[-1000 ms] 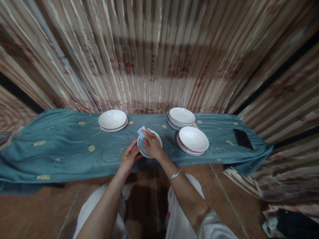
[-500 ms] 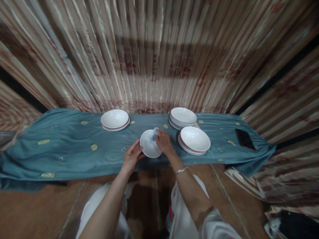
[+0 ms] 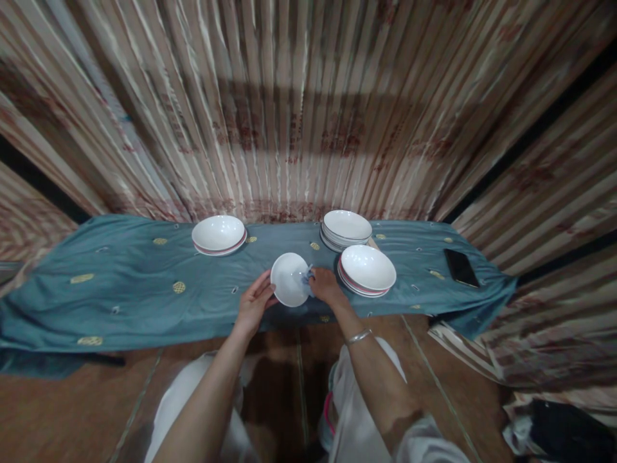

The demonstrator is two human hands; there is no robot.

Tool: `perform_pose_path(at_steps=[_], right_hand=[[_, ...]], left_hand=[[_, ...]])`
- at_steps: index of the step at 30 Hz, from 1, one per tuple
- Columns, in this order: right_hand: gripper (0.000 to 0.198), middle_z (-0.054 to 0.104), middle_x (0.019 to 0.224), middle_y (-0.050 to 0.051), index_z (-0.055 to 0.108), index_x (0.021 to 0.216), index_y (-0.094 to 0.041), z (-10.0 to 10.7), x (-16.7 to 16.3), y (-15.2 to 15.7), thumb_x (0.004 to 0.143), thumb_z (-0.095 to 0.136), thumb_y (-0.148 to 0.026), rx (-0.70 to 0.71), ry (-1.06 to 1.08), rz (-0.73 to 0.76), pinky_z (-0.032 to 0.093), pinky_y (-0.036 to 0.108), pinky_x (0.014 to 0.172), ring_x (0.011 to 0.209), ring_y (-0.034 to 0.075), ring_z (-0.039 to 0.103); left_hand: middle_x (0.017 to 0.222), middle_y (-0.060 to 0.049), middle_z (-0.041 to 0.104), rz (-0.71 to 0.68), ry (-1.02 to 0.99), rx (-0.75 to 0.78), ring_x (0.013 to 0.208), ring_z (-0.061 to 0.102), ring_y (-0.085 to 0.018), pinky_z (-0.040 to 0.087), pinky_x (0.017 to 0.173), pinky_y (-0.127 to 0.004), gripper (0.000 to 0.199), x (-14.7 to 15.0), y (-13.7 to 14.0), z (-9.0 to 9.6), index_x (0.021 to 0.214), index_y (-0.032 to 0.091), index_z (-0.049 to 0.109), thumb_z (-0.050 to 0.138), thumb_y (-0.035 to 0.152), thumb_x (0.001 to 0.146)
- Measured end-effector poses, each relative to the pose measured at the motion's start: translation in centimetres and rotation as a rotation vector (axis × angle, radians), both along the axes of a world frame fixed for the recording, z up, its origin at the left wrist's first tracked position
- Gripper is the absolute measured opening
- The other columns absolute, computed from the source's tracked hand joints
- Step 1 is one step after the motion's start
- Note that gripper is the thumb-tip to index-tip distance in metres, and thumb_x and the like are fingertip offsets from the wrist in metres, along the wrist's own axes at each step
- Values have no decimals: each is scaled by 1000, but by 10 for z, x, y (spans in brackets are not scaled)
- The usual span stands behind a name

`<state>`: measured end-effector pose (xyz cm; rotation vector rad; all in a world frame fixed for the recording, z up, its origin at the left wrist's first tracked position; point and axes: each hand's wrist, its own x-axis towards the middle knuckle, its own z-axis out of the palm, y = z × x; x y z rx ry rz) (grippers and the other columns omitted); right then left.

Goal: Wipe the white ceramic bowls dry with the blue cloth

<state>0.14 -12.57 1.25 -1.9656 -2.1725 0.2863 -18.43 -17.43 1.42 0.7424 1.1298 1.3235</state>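
My left hand [image 3: 253, 302] grips the near-left rim of a white bowl [image 3: 288, 285] held just above a low surface draped in a teal cloth [image 3: 125, 289]. At the bowl's right rim, my right hand [image 3: 326, 287] presses a small light-blue cloth [image 3: 307, 275], mostly hidden under the fingers. A silver bangle sits on my right wrist.
A white bowl with a red rim [image 3: 218, 233] stands at the back left. A stack of white plates [image 3: 346, 228] and a stack of bowls [image 3: 367, 270] stand to the right. A black phone [image 3: 461, 267] lies far right. A striped curtain hangs behind.
My right hand with the blue cloth has slid from the bowl's far-left rim across to its right rim. The bowl now shows its inside. My left hand stays on the rim.
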Motion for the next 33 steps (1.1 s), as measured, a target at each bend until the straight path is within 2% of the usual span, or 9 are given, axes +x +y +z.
perform_pose_path(at_steps=[3,7,11,14,19,23,28,33], right_hand=[[36,69,111,16,60,121,-13,8,4,-11,88,46,-13,38,21,30,47,37,91,103,27,64],[45,65,121,14,51,132,-12,21,-1,-21,88,43,-10,192,164,169,45,36,97,109,24,61],[35,67,116,9,61,119,-14,27,-16,-19,90,42,-8,328,199,338,44,33,96,107,21,57],[25,67,112,8,66,106,-15,25,-27,-11,92,45,-11,377,124,388,45,31,93,104,22,55],[20,65,116,8,67,101,-15,14,-36,6,94,49,-15,343,-43,401,42,30,95,111,22,51],[21,66,106,10,68,95,-14,5,-33,12,94,47,-16,294,-59,362,43,31,90,106,23,53],[27,67,102,11,70,95,-12,0,-20,7,95,43,-16,157,-39,320,40,31,91,102,22,56],[32,69,108,14,70,102,-10,0,-15,-5,93,39,-10,52,-16,272,38,30,96,102,21,61]], left_hand=[[116,-12,69,11,1,-2,108,63,-31,57,79,-41,71,1,0,1,115,20,66,86,42,50],[114,-11,70,12,0,10,105,65,-29,57,80,-41,68,3,-1,2,114,20,66,86,41,52],[113,-11,70,8,9,18,102,66,-29,58,80,-41,70,5,-1,2,114,20,66,85,42,51],[114,-11,70,0,16,26,101,66,-28,58,79,-41,71,4,-1,2,115,20,66,85,44,51],[113,-11,70,-19,23,28,102,66,-28,58,80,-41,71,3,-2,3,116,19,65,85,42,52],[115,-11,69,-10,14,17,105,64,-29,58,80,-41,71,3,-3,3,116,20,64,85,41,51],[117,-11,69,-6,7,20,106,64,-29,58,80,-42,71,3,-3,1,117,19,64,85,40,52],[116,-11,69,18,-7,27,106,63,-29,58,78,-39,72,5,-2,-1,117,19,65,85,41,51]])
